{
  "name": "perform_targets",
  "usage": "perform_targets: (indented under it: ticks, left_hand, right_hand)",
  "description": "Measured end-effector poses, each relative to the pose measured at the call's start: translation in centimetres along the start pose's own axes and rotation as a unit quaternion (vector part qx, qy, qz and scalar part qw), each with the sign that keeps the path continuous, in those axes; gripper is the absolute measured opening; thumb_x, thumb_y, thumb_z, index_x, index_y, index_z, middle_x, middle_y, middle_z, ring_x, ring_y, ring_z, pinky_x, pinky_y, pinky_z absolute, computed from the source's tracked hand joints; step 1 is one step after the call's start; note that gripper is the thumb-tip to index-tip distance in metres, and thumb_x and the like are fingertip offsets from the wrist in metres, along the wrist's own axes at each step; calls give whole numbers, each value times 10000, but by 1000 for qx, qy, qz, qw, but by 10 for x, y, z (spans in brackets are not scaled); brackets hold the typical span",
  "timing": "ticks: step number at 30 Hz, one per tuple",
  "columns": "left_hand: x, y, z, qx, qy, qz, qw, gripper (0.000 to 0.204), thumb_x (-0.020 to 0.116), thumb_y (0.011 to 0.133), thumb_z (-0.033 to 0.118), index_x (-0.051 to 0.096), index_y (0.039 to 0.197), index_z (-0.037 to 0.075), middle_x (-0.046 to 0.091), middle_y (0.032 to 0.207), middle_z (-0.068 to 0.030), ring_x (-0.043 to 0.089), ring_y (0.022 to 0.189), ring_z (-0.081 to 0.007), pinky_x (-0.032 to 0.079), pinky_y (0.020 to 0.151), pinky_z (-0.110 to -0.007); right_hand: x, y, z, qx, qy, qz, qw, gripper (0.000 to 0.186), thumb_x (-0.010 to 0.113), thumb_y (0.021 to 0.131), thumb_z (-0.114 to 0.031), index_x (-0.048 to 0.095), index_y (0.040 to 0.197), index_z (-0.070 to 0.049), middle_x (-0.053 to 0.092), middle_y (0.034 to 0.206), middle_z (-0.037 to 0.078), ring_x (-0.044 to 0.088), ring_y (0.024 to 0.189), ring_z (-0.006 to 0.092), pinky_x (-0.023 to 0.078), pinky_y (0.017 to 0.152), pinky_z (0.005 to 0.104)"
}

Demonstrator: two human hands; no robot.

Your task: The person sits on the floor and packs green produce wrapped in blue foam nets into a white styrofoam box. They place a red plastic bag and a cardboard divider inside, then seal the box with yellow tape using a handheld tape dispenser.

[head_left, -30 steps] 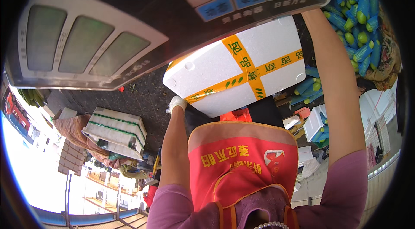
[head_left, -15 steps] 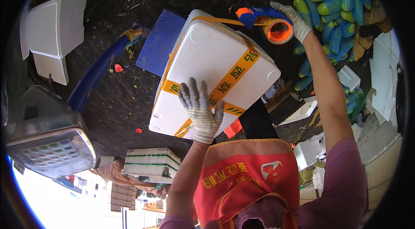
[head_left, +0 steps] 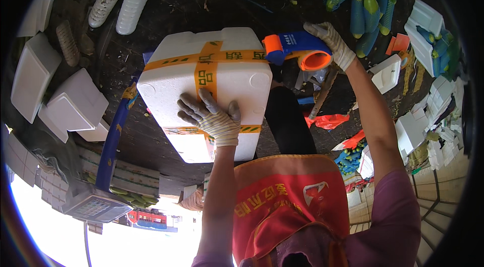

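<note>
A white foam box [head_left: 237, 88] stands in front of me, with orange tape [head_left: 204, 73] printed in green crossing its top and running down its sides. My left hand [head_left: 212, 121], in a striped glove with grey fingertips, lies on the box near its front edge, fingers spread. In my gloved right hand [head_left: 333, 45] is a blue and orange tape dispenser [head_left: 302, 45], its orange head at the box's right edge. Tape runs from the dispenser's roll to that head. The dispenser partly hides how my right fingers wrap round it.
Blue-netted green vegetables [head_left: 370, 7] lie at the far right. White foam lids and boxes [head_left: 78, 101] are at left, near a blue post [head_left: 113, 136] carrying a scale display [head_left: 96, 204]. Two long foam pieces [head_left: 136, 0] lie at far left. A red bag [head_left: 327, 121] is right of my leg.
The box has turned, and its front side now shows. The dispenser, earlier beyond the box with tape stretched out to it, is now at the box's right edge. My left hand has shifted left.
</note>
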State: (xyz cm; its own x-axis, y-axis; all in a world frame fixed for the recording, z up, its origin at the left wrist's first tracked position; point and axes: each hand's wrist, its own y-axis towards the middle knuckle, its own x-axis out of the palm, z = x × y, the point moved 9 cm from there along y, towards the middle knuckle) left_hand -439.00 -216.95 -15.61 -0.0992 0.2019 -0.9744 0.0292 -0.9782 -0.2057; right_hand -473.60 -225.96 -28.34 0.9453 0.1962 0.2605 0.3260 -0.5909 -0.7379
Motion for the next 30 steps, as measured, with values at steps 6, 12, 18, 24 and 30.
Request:
perform_targets:
  ticks: [6,12,18,24,30]
  left_hand:
    - [-2,5,4,16,29,7,999,887,264,983,699,20,1638,153,42,1651,-321,52,1512,-557,63,1181,-722]
    - [1,2,7,6,40,19,999,860,289,981,649,73,1634,134,48,1654,-319,13,1540,-508,19,1209,-687]
    - [-6,3,14,2,58,61,996,854,350,987,635,163,1611,84,104,1641,-333,65,1550,-471,87,1239,-623]
    - [-9,-1,14,62,17,115,991,793,322,1015,609,194,1582,69,136,1613,-370,116,1539,-485,108,1220,-641]
    - [-10,-2,12,48,14,95,994,797,343,1010,607,254,1558,35,230,1564,-365,156,1528,-475,125,1217,-635]
  right_hand:
    - [88,-127,177,-255,-387,209,861,431,692,923,-150,619,1344,-103,711,1050,114,688,954,239,542,871,337]
    - [135,-100,192,-48,-4,288,956,383,637,993,-408,664,1200,-87,669,939,73,598,769,155,503,752,309]
    - [136,-93,166,-28,-350,271,896,582,688,936,-184,477,1475,-117,714,1127,135,712,897,286,562,812,285]
    - [137,-113,183,-169,192,298,920,400,691,950,-482,782,974,-94,766,860,66,704,773,166,548,756,286]
    - [258,-224,368,-9,216,269,939,478,625,992,-502,749,994,-40,691,815,0,603,759,35,494,696,227]
